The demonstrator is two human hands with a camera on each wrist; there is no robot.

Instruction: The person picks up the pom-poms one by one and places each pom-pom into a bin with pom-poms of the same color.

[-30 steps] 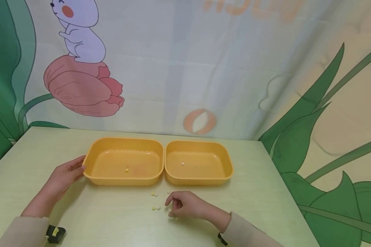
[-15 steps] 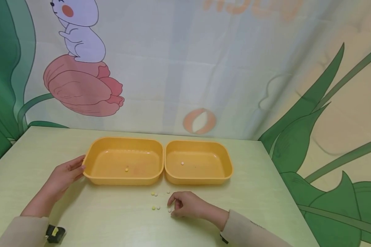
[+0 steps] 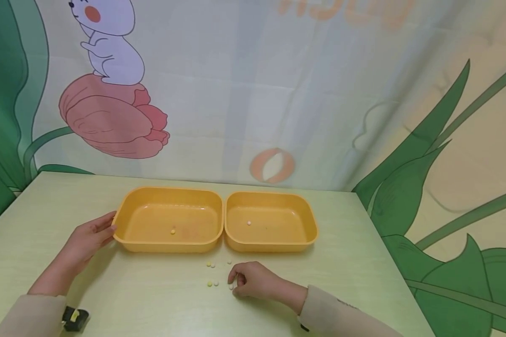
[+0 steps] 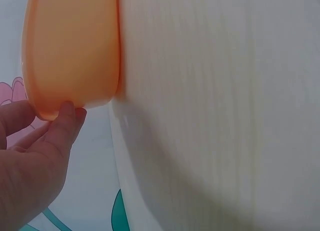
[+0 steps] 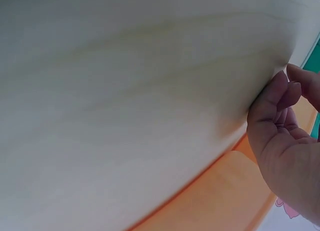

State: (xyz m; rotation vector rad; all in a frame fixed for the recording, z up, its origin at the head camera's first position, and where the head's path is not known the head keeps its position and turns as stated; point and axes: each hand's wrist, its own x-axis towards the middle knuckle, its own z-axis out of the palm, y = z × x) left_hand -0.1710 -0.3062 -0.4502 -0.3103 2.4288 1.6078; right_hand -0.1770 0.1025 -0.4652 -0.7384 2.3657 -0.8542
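White, small, round bead [image 3: 231, 287], head view: it lies at the tips of the right hand [image 3: 259, 281], on the wearer's side of the larger yellow, round-cornered plastic tray [image 3: 168, 247], the landmark here. The right fingers form a narrow gap about the bead; whether they pinch it cannot be told. Its surface appears pale and plain, too small for finer detail. Five other loose beads [image 3: 209, 284], two yellow and three white, lie on the pale, wood-grained desk [image 3: 151, 295], likewise on the wearer's side of the larger tray. One yellow bead [image 3: 172, 232] lies inside the larger tray; one white bead [image 3: 249, 223] lies inside the smaller yellow tray [image 3: 274, 246], set beside it, presumably for easy reach.

Left wrist view: thumb and fingers of the left hand [image 3: 86, 241] hold the outer end of the larger tray, probably to steady it.

Right wrist view: the right fingers are bent, tips close together by the desk, a posture suited to so small an object; the bead itself is not clearly distinguishable.
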